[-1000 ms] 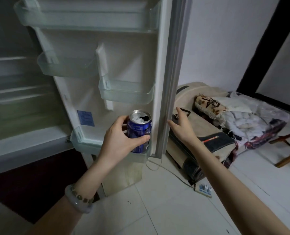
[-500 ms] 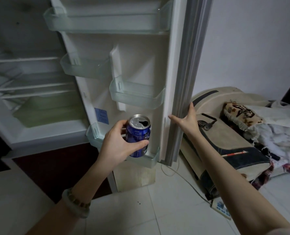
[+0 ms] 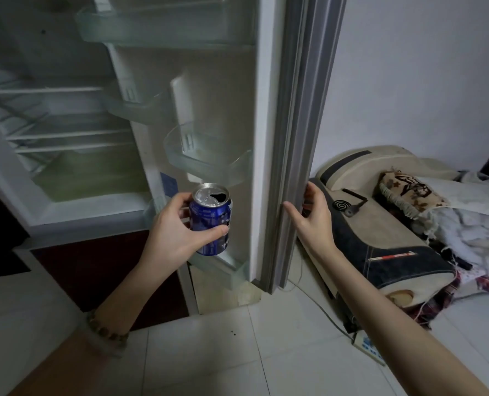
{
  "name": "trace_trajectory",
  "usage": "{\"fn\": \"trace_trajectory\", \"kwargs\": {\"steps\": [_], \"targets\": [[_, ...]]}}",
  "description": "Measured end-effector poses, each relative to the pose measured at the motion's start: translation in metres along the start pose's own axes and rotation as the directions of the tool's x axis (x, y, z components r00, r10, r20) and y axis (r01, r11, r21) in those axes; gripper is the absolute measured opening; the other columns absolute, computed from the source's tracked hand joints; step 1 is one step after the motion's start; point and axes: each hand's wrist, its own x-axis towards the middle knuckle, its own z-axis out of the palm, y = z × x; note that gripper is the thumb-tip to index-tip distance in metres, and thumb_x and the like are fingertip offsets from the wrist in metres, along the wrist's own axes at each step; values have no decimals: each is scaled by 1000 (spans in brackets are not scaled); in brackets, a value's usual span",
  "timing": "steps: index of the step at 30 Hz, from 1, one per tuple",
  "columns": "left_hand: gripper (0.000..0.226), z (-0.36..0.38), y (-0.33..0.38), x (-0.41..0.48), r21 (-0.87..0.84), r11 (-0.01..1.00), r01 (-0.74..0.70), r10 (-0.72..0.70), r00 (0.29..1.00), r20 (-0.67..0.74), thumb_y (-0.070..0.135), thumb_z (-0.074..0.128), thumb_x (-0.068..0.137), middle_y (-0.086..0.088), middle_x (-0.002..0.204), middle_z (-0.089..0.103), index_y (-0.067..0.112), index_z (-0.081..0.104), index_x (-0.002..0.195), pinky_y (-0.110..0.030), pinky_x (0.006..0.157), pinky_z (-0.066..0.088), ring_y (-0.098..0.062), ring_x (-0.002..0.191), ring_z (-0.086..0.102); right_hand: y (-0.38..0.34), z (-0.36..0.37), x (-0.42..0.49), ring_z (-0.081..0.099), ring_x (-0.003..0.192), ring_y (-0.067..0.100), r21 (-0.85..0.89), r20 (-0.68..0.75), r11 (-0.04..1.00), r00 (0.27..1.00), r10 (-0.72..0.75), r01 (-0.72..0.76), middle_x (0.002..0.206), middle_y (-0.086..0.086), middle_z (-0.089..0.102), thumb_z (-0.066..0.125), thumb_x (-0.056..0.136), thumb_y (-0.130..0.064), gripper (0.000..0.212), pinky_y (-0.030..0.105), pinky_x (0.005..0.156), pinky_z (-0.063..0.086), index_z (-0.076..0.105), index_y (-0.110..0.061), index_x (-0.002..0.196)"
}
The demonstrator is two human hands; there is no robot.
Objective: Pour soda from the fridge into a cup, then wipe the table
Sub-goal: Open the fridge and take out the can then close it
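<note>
Left hand grips soda can (opened); right hand seemingly clasps fridge door, cushion behind.

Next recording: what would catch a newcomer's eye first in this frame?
The blue soda can, its top already open, held in the left hand in front of the lowest shelf of the open fridge door. Next, the right hand gripping that door's outer edge, thumb on the inside. Off to the right, a heap of bedding lies on the tiled floor.
</note>
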Motion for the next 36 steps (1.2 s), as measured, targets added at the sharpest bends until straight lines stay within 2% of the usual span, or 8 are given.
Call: {"fn": "trace_trajectory", "kwargs": {"steps": [7,11,15,19,24,29,33,36], "targets": [[68,-39,-11,-39,-4,1000,-14,13,995,-96,47,84,41,10,102,69,35,56,102,-36,87,54,-7,95,67,-28,19,-52,57,91,4,7,-39,973,973,-228,229,106,-3,57,61,90,-18,31,30,79,53,49,-21,118],[64,-64,-19,-63,34,999,2,3,990,-144,27,93,46,14,96,70,38,56,97,-31,85,55,-5,91,67,-52,42,-80,59,88,15,77,31,926,927,-373,370,101,6,58,64,87,-16,29,35,74,53,53,-7,112],[64,-97,-28,-86,84,996,11,6,979,-202,42,87,42,21,97,68,43,55,98,-23,77,55,-6,93,67,-77,75,-97,59,104,20,182,148,858,849,-507,481,117,12,58,68,84,-13,50,35,87,52,46,1,126],[65,-140,-39,-108,125,989,80,-37,950,-311,29,88,49,25,95,64,37,55,105,-13,73,51,3,91,64,-98,119,-110,44,128,22,189,174,725,704,-689,662,136,17,45,70,83,-16,67,38,104,42,34,-3,137],[71,-189,-47,-132,127,979,162,-85,880,-467,39,86,43,19,105,58,34,53,106,-31,88,48,-14,104,58,-133,184,-124,19,142,28,156,183,483,455,-871,862,148,18,21,63,88,-15,83,43,113,27,9,-20,150],[79,-241,-61,-149,164,958,235,-106,822,-559,39,92,47,9,110,62,24,54,114,-39,91,51,-16,106,59,-171,242,-129,18,140,31,115,173,286,264,-949,951,144,20,23,55,91,-19,30,46,115,18,50,-17,121],[64,-281,-72,-152,165,954,251,-104,792,-601,19,86,55,19,107,58,32,53,108,-24,86,49,-3,103,57,-202,287,-128,6,146,25,99,151,167,151,-977,981,158,11,2,55,90,-22,26,46,117,12,60,-15,114],[67,-317,-87,-147,186,945,268,-99,780,-617,17,88,56,22,107,57,30,52,111,-16,82,47,6,100,56,-229,320,-129,11,145,27,116,178,55,34,-983,992,152,12,26,55,86,-14,30,45,118,11,68,-4,111]]}}
